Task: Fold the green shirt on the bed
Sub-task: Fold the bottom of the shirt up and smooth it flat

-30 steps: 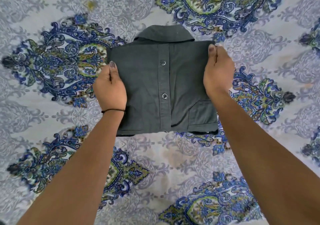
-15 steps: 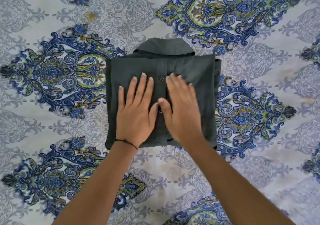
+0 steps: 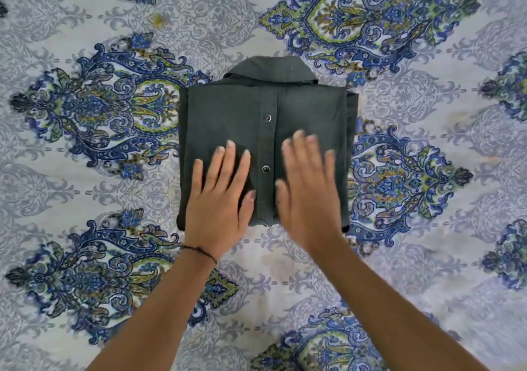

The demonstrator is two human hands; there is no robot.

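The dark green shirt lies folded into a compact square in the middle of the bed, collar at the far edge, button placket running down its centre. My left hand rests flat on the shirt's near left part, fingers spread. On the near right part lies my right hand, palm down with fingers apart and slightly blurred. Neither hand grips the cloth. Both cover the shirt's near edge.
The bed is covered by a pale sheet with blue and green paisley medallions, spreading on every side of the shirt. A thin black band circles my left wrist.
One second ago my hands held the shirt's side edges; then they came to its centre, and now they have slid toward me and apart, either side of the placket.
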